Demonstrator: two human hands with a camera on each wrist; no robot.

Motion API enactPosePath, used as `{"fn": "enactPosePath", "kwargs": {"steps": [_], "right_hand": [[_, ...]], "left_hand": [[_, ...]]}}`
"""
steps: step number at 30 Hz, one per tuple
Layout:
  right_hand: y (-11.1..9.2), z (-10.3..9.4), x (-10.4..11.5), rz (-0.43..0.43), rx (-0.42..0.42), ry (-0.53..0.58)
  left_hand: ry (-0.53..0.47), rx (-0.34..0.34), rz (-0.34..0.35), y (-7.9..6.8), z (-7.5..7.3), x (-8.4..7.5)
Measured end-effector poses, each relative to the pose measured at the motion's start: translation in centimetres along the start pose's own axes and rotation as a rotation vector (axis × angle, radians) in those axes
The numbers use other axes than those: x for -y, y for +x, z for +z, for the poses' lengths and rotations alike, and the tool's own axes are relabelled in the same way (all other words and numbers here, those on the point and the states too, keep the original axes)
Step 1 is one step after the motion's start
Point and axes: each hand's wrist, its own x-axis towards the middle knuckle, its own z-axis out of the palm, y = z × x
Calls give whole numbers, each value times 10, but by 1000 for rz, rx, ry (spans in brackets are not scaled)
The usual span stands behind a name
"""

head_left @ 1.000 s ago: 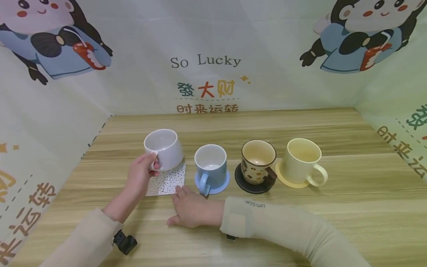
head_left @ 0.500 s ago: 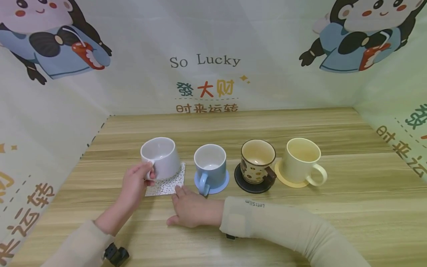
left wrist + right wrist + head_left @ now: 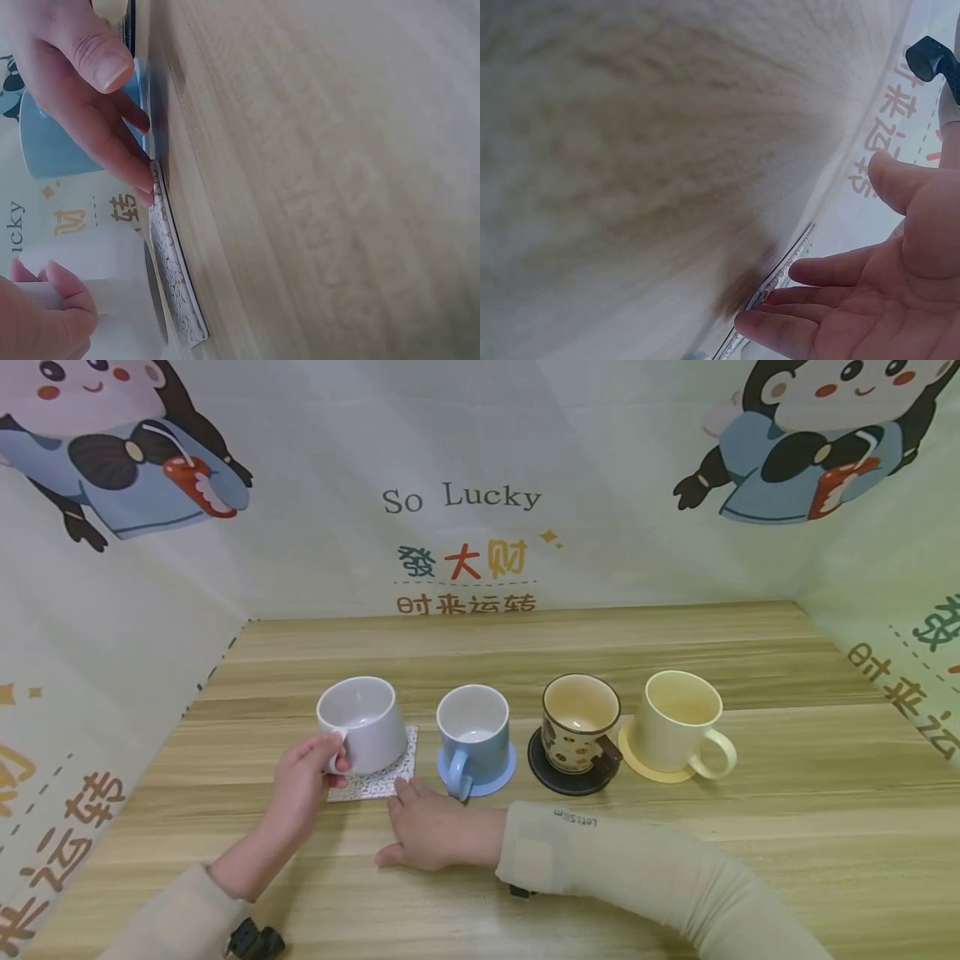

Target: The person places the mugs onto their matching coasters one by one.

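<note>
My left hand (image 3: 303, 777) pinches the handle of a white mug (image 3: 367, 727) at the left end of a row of mugs. Under the mug lies a square speckled coaster (image 3: 367, 787), its front strip showing. In the left wrist view the white mug (image 3: 120, 300) is upright, its base close over the coaster (image 3: 176, 277). With fingers extended, my right hand (image 3: 427, 827) has its fingertips at the coaster's front right corner. The right wrist view shows that hand (image 3: 855, 292) palm side, fingers straight along the coaster edge.
Right of the white mug stand a blue mug (image 3: 474, 727) on a blue coaster (image 3: 491, 787), a brown patterned mug (image 3: 573, 747) on a black coaster (image 3: 551, 783), and a yellow mug (image 3: 675, 735) on a yellow coaster (image 3: 652, 768). Printed cloth (image 3: 615, 485) walls the wooden table (image 3: 675, 877).
My left hand has lowered the white mug onto the speckled coaster, moving slightly left and toward me. My right hand has stayed at the coaster's edge.
</note>
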Motion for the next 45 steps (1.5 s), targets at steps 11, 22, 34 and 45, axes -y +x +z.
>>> {"fn": "enactPosePath", "kwargs": {"steps": [11, 22, 34, 45], "right_hand": [[1, 1, 0, 1, 5, 17], [1, 2, 1, 3, 7, 22], [1, 1, 3, 30, 17, 13], [0, 1, 3, 24, 15, 24]], "left_hand": [[4, -5, -15, 0, -5, 1], [30, -2, -25, -1, -6, 2], [84, 59, -45, -3, -9, 3], [118, 111, -53, -7, -11, 7]]}}
